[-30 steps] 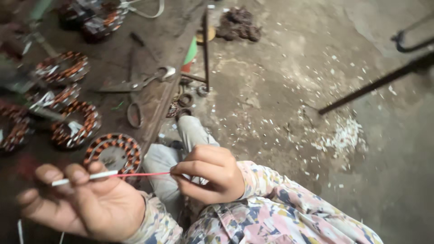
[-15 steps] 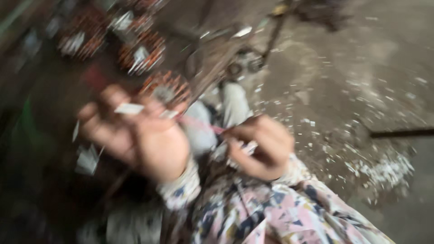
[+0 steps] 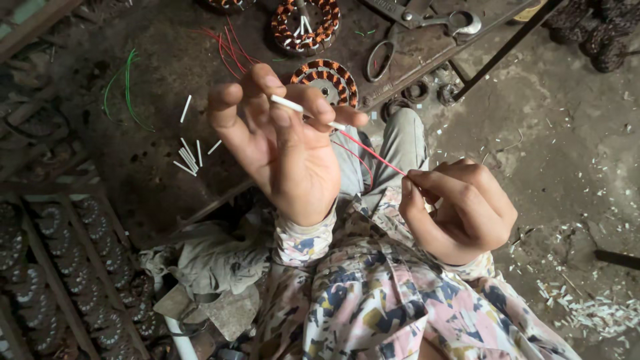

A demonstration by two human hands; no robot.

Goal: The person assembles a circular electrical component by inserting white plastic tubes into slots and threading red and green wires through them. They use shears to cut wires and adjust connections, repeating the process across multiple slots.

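A thin white sleeve is pinched in the fingertips of the left hand, whose grip is closed on it, and a red wire runs out of its end to the right hand, where it is clamped between thumb and forefinger above a patterned lap. Just behind the left hand, a copper-wound stator is seen on the dark desk, with loose white sleeves, green wires and scissors scattered near it.

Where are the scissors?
In the head view, the scissors lie at the top, right of centre, on the dark board beside the copper coil.
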